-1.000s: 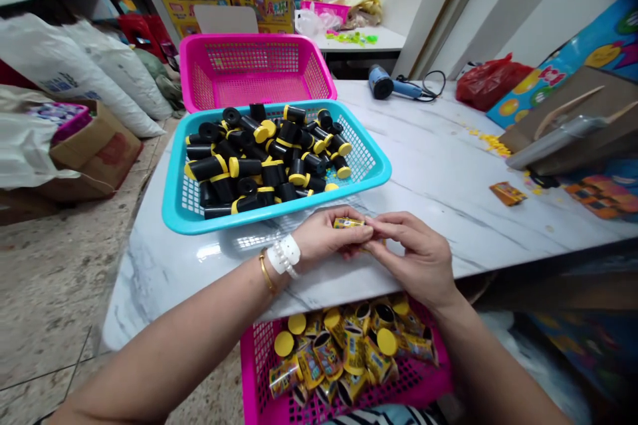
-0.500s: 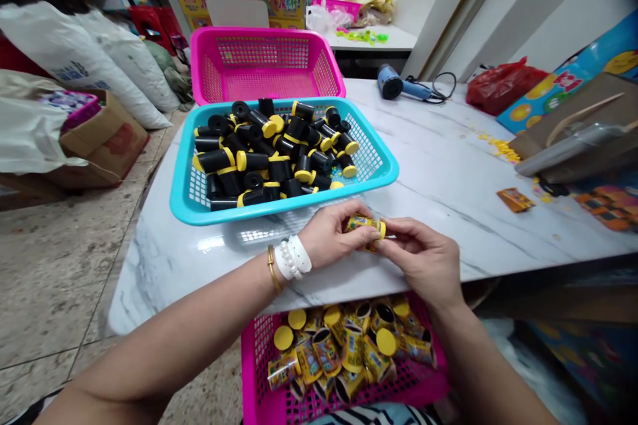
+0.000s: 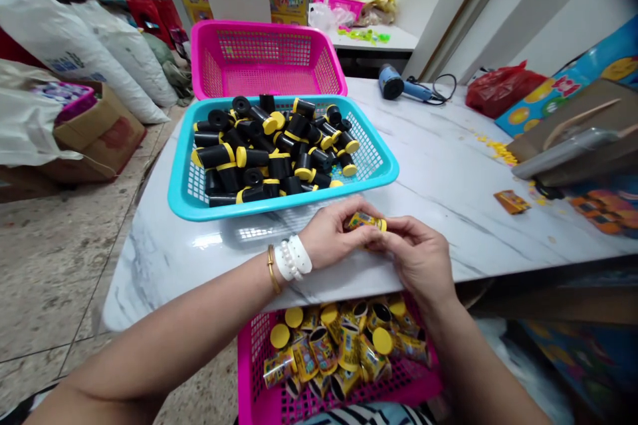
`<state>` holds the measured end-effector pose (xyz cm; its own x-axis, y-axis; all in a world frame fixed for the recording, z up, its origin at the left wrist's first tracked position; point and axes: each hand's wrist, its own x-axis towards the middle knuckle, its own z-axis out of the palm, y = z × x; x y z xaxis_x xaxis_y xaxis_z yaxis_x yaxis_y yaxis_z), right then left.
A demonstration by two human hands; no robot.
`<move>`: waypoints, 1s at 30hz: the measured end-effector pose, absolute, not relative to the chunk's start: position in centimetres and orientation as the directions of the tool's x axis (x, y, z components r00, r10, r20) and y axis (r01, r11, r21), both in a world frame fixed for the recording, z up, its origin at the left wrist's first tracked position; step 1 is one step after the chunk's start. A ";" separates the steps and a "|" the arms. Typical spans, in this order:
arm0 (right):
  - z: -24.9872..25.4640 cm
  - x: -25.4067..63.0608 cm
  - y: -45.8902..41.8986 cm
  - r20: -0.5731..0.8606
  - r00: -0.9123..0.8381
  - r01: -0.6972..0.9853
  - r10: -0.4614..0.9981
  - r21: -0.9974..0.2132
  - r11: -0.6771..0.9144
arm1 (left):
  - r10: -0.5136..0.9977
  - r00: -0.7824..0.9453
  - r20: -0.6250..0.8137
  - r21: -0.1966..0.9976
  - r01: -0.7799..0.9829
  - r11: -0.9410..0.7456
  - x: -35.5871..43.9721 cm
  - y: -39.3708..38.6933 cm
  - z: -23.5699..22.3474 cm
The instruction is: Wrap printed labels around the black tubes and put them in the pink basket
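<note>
Over the table's front edge, my left hand (image 3: 336, 232) is closed round a small canister (image 3: 363, 220) with a printed yellow wrapper and a yellow cap. My right hand (image 3: 421, 252) meets it from the right, its thumb and fingers pinched at the capped end. The fingers hide part of the canister. Behind my hands stands a turquoise basket (image 3: 224, 212) holding many black canisters (image 3: 254, 157) with yellow caps. Below, at my lap, a magenta basket (image 3: 248, 372) holds wrapped canisters (image 3: 323, 350) with yellow printed sleeves.
An empty pink basket (image 3: 269, 85) sits behind the turquoise one. A blue heat gun (image 3: 393, 83) with its cord lies at the table's back. Rightward are a red bag (image 3: 503, 89), a cardboard box (image 3: 573, 126) and a small printed wrapper (image 3: 511, 201). White sacks (image 3: 90, 56) stand at left.
My right hand has shifted slightly left, closer in against the capped end of the canister. My left hand keeps its hold. The whole view has tilted slightly.
</note>
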<state>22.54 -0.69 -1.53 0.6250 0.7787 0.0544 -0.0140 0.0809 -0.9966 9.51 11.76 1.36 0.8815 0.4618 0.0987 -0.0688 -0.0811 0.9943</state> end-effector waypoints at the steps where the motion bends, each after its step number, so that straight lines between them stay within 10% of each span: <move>1: -1.5 22.6 -0.6 -0.003 0.611 -0.091 0.791 -0.994 0.067 | 0.457 0.880 0.128 0.988 -0.073 -0.135 9.4 11.7 1.6; 11: -1.0 23.4 -0.7 0.304 0.612 0.214 0.730 -0.952 0.217 | 0.502 0.837 -0.217 0.976 0.198 0.091 9.6 12.4 1.6; 19: -1.6 23.1 0.0 -0.206 0.618 -0.356 0.759 -0.934 0.036 | 0.488 0.870 -0.071 0.990 0.003 0.140 9.9 12.0 1.2; 30: -1.2 22.9 -0.2 -0.267 0.485 -0.474 0.832 -0.880 -0.006 | 0.415 0.910 -0.017 0.999 -0.003 0.049 9.8 12.6 1.3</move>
